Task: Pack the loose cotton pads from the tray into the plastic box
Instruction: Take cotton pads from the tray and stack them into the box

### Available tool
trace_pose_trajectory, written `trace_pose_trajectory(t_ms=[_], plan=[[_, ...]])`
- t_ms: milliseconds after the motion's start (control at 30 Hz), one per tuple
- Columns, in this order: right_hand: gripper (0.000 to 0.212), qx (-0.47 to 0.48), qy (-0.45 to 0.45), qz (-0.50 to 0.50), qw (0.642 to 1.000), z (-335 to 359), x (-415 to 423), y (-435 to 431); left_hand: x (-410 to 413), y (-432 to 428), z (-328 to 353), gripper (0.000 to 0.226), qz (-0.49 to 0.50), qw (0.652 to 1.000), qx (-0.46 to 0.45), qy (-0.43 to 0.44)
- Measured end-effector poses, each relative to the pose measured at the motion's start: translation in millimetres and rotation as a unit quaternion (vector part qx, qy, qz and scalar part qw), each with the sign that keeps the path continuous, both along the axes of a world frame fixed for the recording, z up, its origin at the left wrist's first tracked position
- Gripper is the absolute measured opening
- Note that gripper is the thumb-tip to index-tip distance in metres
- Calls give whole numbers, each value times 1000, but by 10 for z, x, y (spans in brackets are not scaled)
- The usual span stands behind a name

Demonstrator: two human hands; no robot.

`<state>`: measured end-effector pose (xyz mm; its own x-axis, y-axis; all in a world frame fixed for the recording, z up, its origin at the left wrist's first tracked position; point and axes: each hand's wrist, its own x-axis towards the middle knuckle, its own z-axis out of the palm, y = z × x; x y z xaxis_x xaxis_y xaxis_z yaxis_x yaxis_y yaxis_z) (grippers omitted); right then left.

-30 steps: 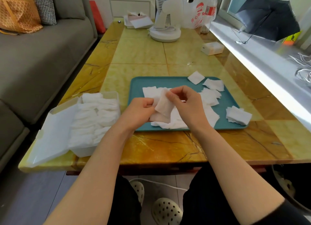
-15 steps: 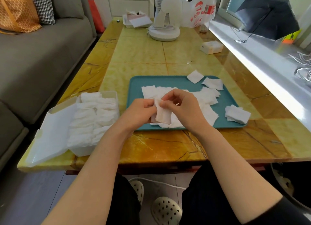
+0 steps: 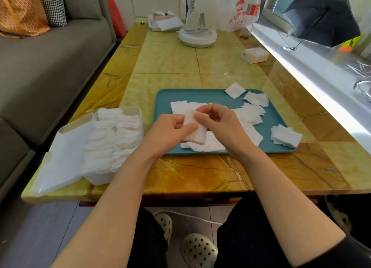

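Two hands, frame centre: left hand [image 3: 170, 131] and right hand [image 3: 218, 125] both pinch one small stack of cotton pads [image 3: 195, 136], drawn closer together than a second ago; stack gathered, judged ready for boxing. Centre left: plastic box [image 3: 100, 177], part-filled. Beyond: tray [image 3: 200, 97], many loose pads [image 3: 250, 115] remaining.

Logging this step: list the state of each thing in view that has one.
White plastic box: lid open, partly filled with packed pads.
Teal rectangular tray: holds scattered loose pads.
Small stack of white cotton pads: held above the tray.
Left hand: grips the stack.
Right hand: pinches the stack.
Black umbrella: open.
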<state>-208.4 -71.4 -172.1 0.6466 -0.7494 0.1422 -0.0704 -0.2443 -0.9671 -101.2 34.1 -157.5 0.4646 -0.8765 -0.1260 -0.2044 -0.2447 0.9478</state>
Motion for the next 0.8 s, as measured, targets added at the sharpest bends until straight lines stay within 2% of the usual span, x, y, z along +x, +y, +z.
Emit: trace_pose_trajectory(t_ms=[67,133,200,300,367,400,533,633,733,800], plan=[[7,-12,4,-24,1000,-30,13,-29,22,7,-13,11,48,998,-22,-31],[8,-138,88,-55,985,-114,21,-72,63,8,-21,5,113,990,-38,-75],[9,-215,181,-10,960,-228,20,-101,104,22,-20,12,162,980,-38,-110],[38,-246,314,74,914,-378,35,-117,153,48,-13,6,198,971,-41,-130],[53,-268,364,81,889,-388,65,-110,162,52,-18,6,201,969,-39,-135],[52,-283,373,75,880,-375,82,-101,162,52,-22,6,201,969,-39,-139],[29,-344,375,57,859,-305,133,-52,172,62,-25,7,205,967,-38,-146],[20,-315,359,62,876,-297,120,-29,177,76,-29,9,208,967,-37,-141],[23,-290,346,48,891,-307,112,-35,162,80,-38,18,207,967,-25,-146],[23,-274,325,30,905,-312,112,-68,148,76,-42,13,203,968,-23,-150]])
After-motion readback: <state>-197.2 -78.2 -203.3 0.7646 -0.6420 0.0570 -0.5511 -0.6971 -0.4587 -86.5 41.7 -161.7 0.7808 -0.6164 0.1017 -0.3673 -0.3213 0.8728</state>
